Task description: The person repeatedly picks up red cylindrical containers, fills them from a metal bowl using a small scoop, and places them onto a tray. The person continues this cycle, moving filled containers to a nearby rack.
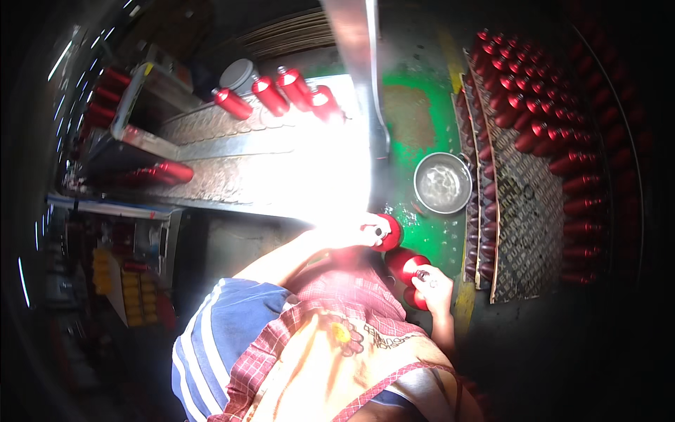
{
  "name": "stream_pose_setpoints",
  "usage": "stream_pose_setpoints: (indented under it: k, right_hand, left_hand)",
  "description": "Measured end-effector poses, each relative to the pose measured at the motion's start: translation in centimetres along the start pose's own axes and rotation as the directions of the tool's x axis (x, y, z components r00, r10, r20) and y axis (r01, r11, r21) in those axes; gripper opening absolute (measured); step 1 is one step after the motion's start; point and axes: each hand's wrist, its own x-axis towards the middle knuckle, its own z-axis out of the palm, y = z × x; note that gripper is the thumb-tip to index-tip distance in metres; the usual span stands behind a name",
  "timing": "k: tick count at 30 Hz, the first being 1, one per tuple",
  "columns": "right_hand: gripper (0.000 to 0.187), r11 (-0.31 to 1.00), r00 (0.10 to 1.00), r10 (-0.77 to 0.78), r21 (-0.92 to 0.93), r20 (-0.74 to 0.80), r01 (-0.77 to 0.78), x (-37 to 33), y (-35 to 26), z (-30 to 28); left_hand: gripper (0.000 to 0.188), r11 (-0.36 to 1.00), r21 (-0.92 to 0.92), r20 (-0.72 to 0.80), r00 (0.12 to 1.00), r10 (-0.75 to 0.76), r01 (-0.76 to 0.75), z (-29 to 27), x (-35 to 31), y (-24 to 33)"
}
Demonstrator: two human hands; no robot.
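Note:
My left hand [360, 233] is closed round the neck of a shiny red metal bottle [391, 231], at the near right corner of a brightly lit table. Lower and to the right, my right hand [431, 285] grips near the necks of red bottles. One red bottle [405, 263] shows above its fingers, and another red bottle [415, 298] peeks out below them. Whether both are held cannot be made out. Four-sided glare washes out the tabletop beside my left hand.
Several red bottles [270, 96] stand on the table [232, 133] at its far side, by a grey lidded bucket [238, 74]. A metal pot [443, 183] sits on the green floor. To the right, many red bottles [541, 133] stand on patterned cardboard [524, 211]. A bright upright panel [355, 42] rises beyond the table.

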Motion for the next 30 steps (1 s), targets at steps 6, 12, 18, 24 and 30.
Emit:
stream_pose_setpoints:
  k: [6, 12, 18, 24, 30]
  right_hand:
    - [0.028, 0.947, 0.947, -0.079, -0.274, 0.310, 0.169, -0.3, -4.9, 7.1]
    - [0.026, 0.856, 0.856, -0.250, -0.310, 0.452, 0.413, 2.9, -14.5, 17.5]
    - [0.026, 0.862, 0.882, -0.226, -0.337, 0.414, 0.380, 10.6, -12.1, 32.4]
    - [0.030, 0.775, 0.908, 0.023, -0.581, 0.419, 0.248, 18.6, -11.6, 43.4]
    - [0.027, 0.801, 0.928, -0.220, -0.488, 0.299, 0.348, 20.8, -10.7, 43.0]
  left_hand:
    - [0.023, 0.972, 0.235, -0.242, 0.967, 0.084, -0.025, -8.9, -16.0, 4.6]
    - [0.027, 0.982, 0.179, -0.473, 0.869, 0.146, -0.068, -21.0, -28.5, 7.8]
    - [0.034, 0.945, 0.328, -0.514, 0.839, 0.176, 0.002, -31.6, -27.1, -0.1]
    - [0.031, 0.951, 0.311, -0.466, 0.871, 0.156, -0.004, -37.5, -20.2, -7.2]
    - [0.032, 0.991, 0.123, -0.420, 0.903, 0.093, -0.045, -39.8, -20.4, -10.9]
